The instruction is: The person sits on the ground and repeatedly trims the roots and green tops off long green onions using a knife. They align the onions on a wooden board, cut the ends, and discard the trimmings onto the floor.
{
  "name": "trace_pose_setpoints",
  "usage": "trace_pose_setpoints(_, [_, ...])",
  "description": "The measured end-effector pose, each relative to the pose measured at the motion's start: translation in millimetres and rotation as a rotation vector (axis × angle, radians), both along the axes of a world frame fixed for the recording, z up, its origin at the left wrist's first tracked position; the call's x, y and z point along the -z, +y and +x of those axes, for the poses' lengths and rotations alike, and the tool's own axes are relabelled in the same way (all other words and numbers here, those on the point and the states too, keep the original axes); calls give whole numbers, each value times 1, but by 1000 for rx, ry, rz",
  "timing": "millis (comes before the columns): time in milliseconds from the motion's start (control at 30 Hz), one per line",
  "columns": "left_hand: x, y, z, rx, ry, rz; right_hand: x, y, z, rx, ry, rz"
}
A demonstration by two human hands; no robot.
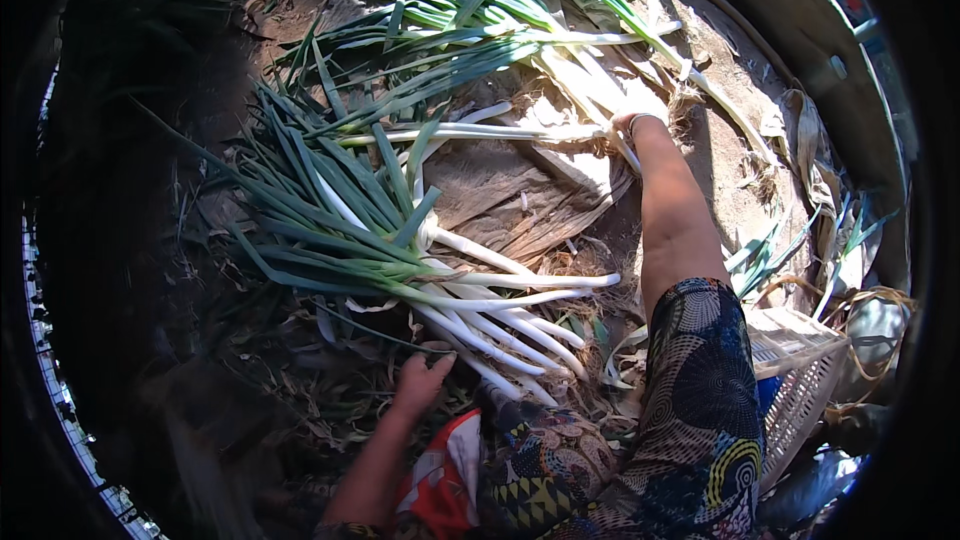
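Observation:
My right arm reaches forward, and my right hand is at the root ends of some long green onions in bright sun; glare and the wrist hide how its fingers lie. My left hand is low in the view, with a thin green leaf running to its thumb and fingertip. Just above it lies a pile of peeled green onions, white stalks towards the right and dark green leaves towards the left. More green onions are heaped at the top.
A white plastic crate stands at the lower right beside my sleeve. Dry husks and root scraps cover the ground. Single onion stalks lie at the upper right, near a long raised edge. A red and white cloth is near my lap.

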State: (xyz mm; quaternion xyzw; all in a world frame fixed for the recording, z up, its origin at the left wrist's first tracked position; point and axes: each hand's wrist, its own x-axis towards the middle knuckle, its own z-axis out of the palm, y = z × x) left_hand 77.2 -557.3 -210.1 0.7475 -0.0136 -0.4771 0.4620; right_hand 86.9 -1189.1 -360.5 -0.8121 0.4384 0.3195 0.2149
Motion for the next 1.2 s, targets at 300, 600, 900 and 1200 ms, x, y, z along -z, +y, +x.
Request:
trace_pose_setpoints(300, [-57,-2,-5,-150,83,52,-152,243,-36,-64,-514,124])
trace_pose_setpoints(600, [-90,59,-28,66,-199,23,-143,392,-134,223,-656,373])
trace_pose_setpoints(900, [-128,117,-43,-193,-378,-112,-335,333,-113,527,-876,834])
trace_pose_setpoints(1200, [-257,71,-20,-727,-305,-714,-346,379,-187,519,-580,609])
